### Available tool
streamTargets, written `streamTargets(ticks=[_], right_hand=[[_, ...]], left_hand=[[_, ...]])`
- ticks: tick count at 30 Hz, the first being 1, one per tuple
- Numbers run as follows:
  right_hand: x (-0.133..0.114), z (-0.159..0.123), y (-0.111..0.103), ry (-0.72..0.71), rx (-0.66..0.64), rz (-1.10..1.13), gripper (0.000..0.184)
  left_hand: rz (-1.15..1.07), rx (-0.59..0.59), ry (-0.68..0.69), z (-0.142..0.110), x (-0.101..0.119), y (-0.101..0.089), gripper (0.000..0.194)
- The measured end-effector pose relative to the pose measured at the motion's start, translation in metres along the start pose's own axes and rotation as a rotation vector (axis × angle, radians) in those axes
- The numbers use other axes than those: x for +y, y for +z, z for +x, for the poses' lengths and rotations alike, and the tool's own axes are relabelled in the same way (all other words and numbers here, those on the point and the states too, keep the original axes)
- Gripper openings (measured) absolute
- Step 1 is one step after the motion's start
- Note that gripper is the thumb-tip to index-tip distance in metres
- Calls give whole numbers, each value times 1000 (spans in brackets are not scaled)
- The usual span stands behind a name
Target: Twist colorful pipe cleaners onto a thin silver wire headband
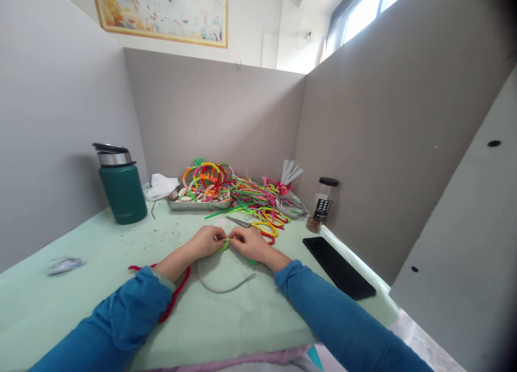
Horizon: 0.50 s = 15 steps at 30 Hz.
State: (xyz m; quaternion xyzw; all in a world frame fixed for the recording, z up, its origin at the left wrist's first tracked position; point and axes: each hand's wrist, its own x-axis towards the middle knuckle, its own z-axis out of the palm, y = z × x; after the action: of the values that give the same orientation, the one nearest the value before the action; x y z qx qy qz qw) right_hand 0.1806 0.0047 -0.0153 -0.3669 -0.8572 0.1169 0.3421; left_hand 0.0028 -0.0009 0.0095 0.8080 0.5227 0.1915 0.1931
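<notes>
My left hand and my right hand meet above the table, both with fingers pinched together. Between the fingertips is a bright green pipe cleaner, wound around a grey cord, as far as I can make out. The free part of the grey cord curves down and right across the table in front of my hands. A red pipe cleaner passes beneath my left wrist. Scissors lie just beyond my right hand, blades pointing left.
At the back, a metal tray holds small pieces and pipe-cleaner rings, beside a heap of coloured pipe cleaners and a coil of grey cord. A green bottle stands left; a clear jar and black phone are right. Partitions enclose the table.
</notes>
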Motion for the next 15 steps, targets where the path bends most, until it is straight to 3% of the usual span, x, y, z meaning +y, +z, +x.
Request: streamTargets(ticks=[15], right_hand=[[0,-1,0,-20,3,18,12]], left_hand=[[-106,-6,-31,2,-4,3,21]])
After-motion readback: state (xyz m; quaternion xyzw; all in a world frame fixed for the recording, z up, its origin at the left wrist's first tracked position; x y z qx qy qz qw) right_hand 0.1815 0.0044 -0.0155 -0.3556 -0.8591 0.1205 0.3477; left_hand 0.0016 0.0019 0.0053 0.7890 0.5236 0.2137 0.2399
